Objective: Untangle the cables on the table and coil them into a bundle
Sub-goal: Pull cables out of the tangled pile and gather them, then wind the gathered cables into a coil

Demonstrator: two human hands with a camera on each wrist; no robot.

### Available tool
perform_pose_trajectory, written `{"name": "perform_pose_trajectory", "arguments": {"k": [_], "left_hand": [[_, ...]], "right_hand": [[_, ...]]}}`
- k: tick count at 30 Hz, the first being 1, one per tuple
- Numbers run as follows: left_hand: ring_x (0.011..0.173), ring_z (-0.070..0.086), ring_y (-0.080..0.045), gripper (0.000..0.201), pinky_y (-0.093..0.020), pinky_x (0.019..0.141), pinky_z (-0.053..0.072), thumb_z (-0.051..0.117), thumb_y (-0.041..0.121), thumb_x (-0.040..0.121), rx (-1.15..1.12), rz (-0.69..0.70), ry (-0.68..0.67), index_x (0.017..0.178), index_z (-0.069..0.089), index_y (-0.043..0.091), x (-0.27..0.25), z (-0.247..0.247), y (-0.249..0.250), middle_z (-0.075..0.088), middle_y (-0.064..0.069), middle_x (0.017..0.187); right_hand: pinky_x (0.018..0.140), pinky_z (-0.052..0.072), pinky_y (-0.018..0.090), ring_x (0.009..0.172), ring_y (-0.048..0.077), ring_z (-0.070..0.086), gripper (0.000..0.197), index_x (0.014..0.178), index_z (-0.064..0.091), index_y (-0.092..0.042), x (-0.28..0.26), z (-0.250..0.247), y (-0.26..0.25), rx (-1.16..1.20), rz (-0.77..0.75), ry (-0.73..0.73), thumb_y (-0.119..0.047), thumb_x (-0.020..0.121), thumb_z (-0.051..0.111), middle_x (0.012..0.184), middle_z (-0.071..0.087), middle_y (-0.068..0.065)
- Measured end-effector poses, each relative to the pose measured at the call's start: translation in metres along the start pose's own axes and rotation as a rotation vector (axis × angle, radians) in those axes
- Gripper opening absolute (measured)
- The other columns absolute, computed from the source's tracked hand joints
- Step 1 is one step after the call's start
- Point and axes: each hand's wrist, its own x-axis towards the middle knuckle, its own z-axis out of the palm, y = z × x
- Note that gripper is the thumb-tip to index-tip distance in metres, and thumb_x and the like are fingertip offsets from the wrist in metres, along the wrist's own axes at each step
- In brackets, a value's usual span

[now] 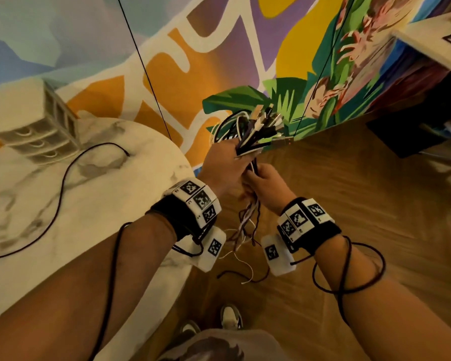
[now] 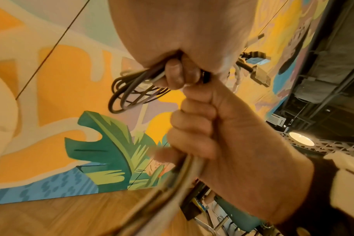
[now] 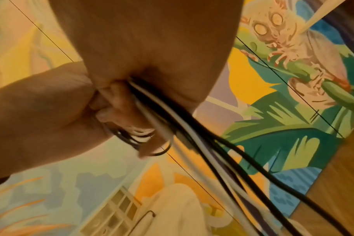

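Observation:
A bunch of black and white cables point(image 1: 255, 131) is held up in the air over the floor, to the right of the table. Its plugs point(image 1: 268, 118) fan out at the top and its loose ends point(image 1: 245, 230) hang down between my wrists. My left hand point(image 1: 224, 165) grips the bunch just under the plugs. My right hand point(image 1: 266, 183) grips the strands right below it, touching the left hand. In the left wrist view, looped cables point(image 2: 127, 95) stick out of my left fist point(image 2: 178, 75). The right wrist view shows strands point(image 3: 182, 127) streaming out of my right fist point(image 3: 119, 102). One black cable point(image 1: 63, 183) lies on the table.
The round marble table point(image 1: 102, 217) is on my left, with a white drawer organiser point(image 1: 37, 126) at its back. Wooden floor point(image 1: 349, 191) lies under my hands, and my shoes point(image 1: 231, 316) stand below. A painted wall stands ahead. Another tabletop point(image 1: 440, 43) and a dark box point(image 1: 406, 134) are at the right.

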Motion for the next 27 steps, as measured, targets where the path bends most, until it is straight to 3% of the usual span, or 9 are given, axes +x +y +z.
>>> {"name": "perform_pose_trajectory", "arguments": {"k": [3,7,10,13,18,20,22,24,27], "left_hand": [[0.040,0.034,-0.007,0.037,-0.020,0.043,0.025,0.062,0.038,0.089,0.000,-0.076,0.042,0.061,0.058,0.013,0.004,-0.021,-0.007,0.043,0.004,0.047],[0.047,0.027,-0.015,0.044,-0.024,0.043,0.017,0.062,0.036,0.088,-0.123,-0.127,0.251,0.064,0.056,0.000,0.020,-0.058,-0.004,0.037,-0.012,0.056],[0.050,0.029,-0.017,0.043,-0.028,0.046,0.022,0.062,0.037,0.088,-0.241,-0.114,0.303,0.054,0.048,0.015,0.028,-0.060,0.011,0.035,-0.012,0.058],[0.042,0.027,-0.019,0.050,-0.036,0.046,0.022,0.062,0.038,0.084,-0.482,-0.130,0.211,0.042,0.041,0.023,0.025,-0.042,0.020,0.033,-0.002,0.046],[0.032,0.023,-0.013,0.054,-0.025,0.040,0.019,0.056,0.025,0.093,-0.702,-0.165,0.047,0.044,0.035,0.024,0.008,0.004,0.025,0.029,0.006,0.037],[0.032,0.021,-0.012,0.056,-0.027,0.040,0.016,0.053,0.022,0.095,-0.759,-0.169,-0.002,0.043,0.034,0.024,0.000,0.014,0.026,0.027,0.007,0.037],[0.031,0.021,-0.011,0.055,-0.025,0.039,0.016,0.051,0.022,0.096,-0.789,-0.168,-0.031,0.045,0.032,0.023,-0.004,0.014,0.027,0.027,0.007,0.037],[0.031,0.020,-0.011,0.053,-0.022,0.037,0.018,0.051,0.021,0.096,-0.825,-0.144,-0.049,0.047,0.031,0.021,-0.001,0.005,0.029,0.026,0.007,0.037],[0.032,0.021,-0.012,0.047,-0.022,0.038,0.020,0.055,0.017,0.094,-0.834,-0.124,-0.029,0.052,0.033,0.019,0.006,-0.013,0.031,0.027,0.006,0.038]], "right_hand": [[0.046,0.026,0.024,0.039,0.009,0.029,0.045,0.052,0.033,-0.018,0.000,-0.016,0.023,-0.103,0.071,0.309,-0.015,0.093,0.053,0.048,0.031,-0.001],[0.049,0.020,0.029,0.048,0.017,0.031,0.046,0.050,0.031,-0.018,-0.014,-0.041,0.087,-0.269,0.268,0.473,-0.015,0.090,0.054,0.048,0.032,0.000],[0.049,0.029,0.029,0.054,0.024,0.044,0.038,0.054,0.047,-0.016,-0.022,-0.035,0.129,-0.439,0.507,0.292,-0.019,0.091,0.053,0.054,0.045,0.003],[0.056,0.040,0.027,0.067,0.024,0.057,0.019,0.086,0.062,-0.007,-0.026,-0.023,0.132,-0.523,0.684,-0.032,-0.026,0.088,0.062,0.073,0.058,0.007],[0.102,0.038,0.028,0.125,0.013,0.044,0.083,0.140,0.038,-0.020,-0.015,0.001,0.070,-0.335,0.163,0.009,-0.032,0.070,0.081,0.135,0.046,-0.002],[0.089,0.047,0.020,0.105,0.002,0.055,0.054,0.123,0.053,-0.020,-0.010,0.015,0.046,-0.136,0.022,0.043,-0.026,0.075,0.077,0.120,0.059,-0.007],[0.059,0.044,0.021,0.062,0.003,0.055,0.008,0.081,0.061,-0.012,-0.008,0.027,0.031,0.000,0.022,0.062,-0.015,0.087,0.063,0.073,0.061,-0.005],[0.047,0.031,0.022,0.042,0.005,0.036,0.036,0.057,0.045,-0.016,-0.011,0.034,0.032,0.081,0.081,0.144,-0.013,0.092,0.053,0.049,0.043,-0.007],[0.046,0.026,0.021,0.040,0.006,0.026,0.045,0.053,0.033,-0.020,-0.014,0.044,0.042,0.027,0.149,0.177,-0.021,0.093,0.055,0.043,0.032,-0.011]]}}
